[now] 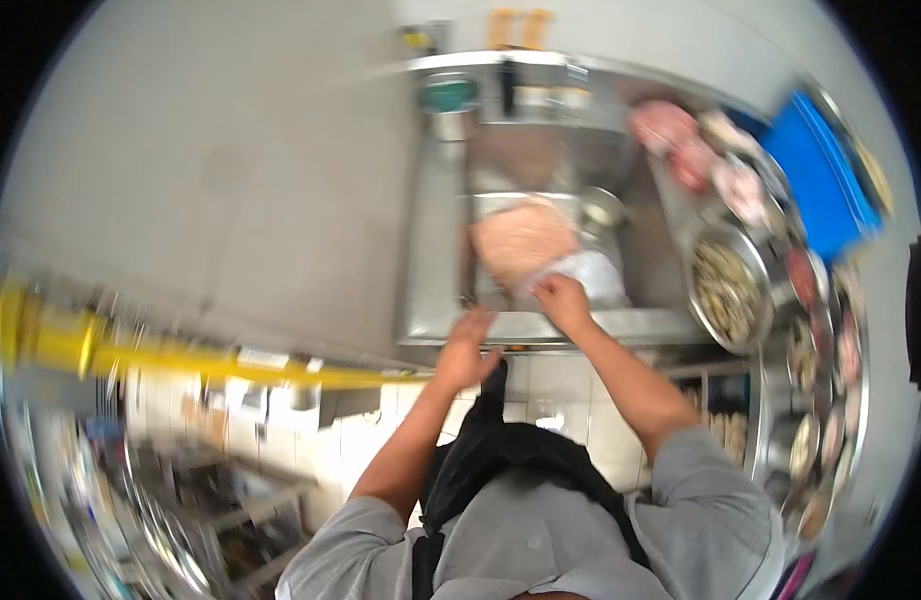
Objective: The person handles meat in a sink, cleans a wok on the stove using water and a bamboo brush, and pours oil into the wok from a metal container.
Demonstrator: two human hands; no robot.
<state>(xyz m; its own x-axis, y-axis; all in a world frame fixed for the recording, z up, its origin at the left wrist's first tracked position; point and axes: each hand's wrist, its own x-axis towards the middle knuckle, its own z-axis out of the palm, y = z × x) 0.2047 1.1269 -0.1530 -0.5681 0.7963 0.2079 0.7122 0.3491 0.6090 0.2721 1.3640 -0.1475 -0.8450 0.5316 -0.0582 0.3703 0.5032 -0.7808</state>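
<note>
A large pale pink slab of meat (pixel 525 238) lies in the metal sink (pixel 445 240) in front of me. Against its near right side is a crumpled white, see-through plastic bag (pixel 592 275). My right hand (pixel 563 300) is closed at the bag's near left edge, its fingers pinching the plastic beside the meat. At the sink's front rim, my left hand (pixel 467 350) rests with its fingers stretched out and thumb apart, holding nothing. Motion blur softens the fine detail of both hands.
A small metal bowl (pixel 602 210) sits in the sink behind the bag. Right of it are raw meat pieces (pixel 670 135), a steel bowl of greyish pieces (pixel 728 285) and a blue container (pixel 818 175). A yellow pipe (pixel 200 360) runs along the left.
</note>
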